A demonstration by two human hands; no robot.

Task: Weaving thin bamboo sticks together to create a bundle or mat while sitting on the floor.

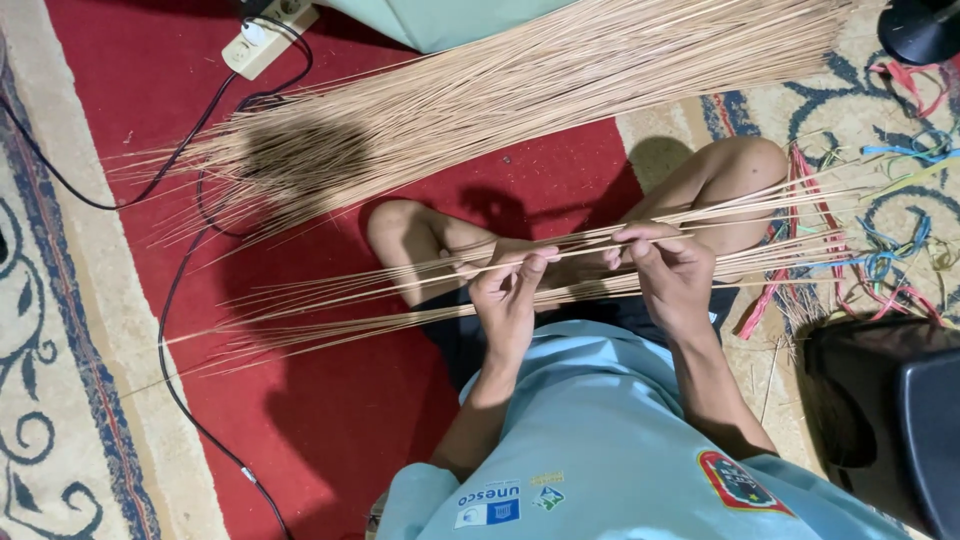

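Here my left hand [507,300] and right hand [672,272] pinch thin sticks [400,290] (far ends cut off right).

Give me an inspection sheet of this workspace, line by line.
Surface: red carpet with a patterned border, on the floor.
Job's things: thin sticks held across the lap; big stick pile lies behind.
Clutter: coloured strips scattered at one side.
Grippers: left hand pinches a stick; right hand grips the sticks.
Cables: black cable runs over the carpet to a power strip.
Surroundings: dark container beside the person; black round base in a corner.
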